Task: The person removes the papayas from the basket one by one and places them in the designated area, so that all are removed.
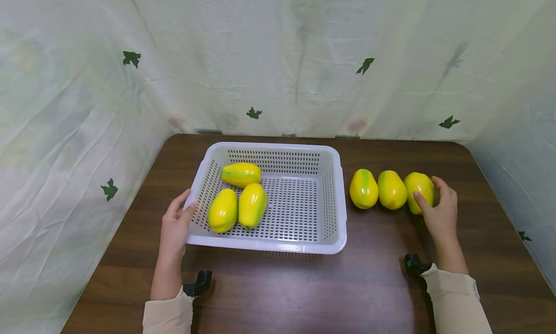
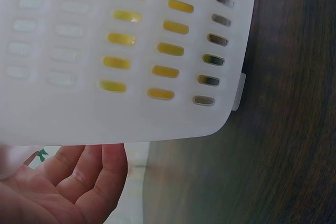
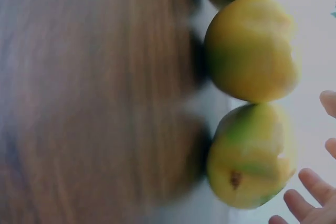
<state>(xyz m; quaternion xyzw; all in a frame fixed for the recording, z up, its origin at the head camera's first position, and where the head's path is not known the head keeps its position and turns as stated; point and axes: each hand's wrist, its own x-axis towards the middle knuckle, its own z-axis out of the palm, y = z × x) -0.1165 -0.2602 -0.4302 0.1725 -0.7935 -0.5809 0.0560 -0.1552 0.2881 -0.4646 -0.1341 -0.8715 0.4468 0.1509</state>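
Note:
A white perforated plastic basket (image 1: pixel 286 247) holds three yellow papayas with green streaks, among them an upper papaya (image 1: pixel 241 174). My left hand (image 1: pixel 174 228) grips the basket's left rim, thumb on top; in the left wrist view its fingers (image 2: pixel 100 177) bend below the basket's rim. Right of the basket, three more papayas stand in a row: a left papaya (image 1: pixel 364 189), a middle papaya (image 1: pixel 392 190) and a right papaya (image 1: pixel 419 193). Around the right papaya my right hand (image 1: pixel 440 213) is spread, thumb in front. Its fingers (image 3: pixel 315 186) look apart from the fruit in the right wrist view.
The dark brown wooden table (image 1: pixel 278 290) carries the basket and the fruit. A pale curtain (image 1: pixel 269 59) with green leaf shapes encloses the table at the back and sides. Each wrist wears a black device, such as the left wrist device (image 1: pixel 198 284).

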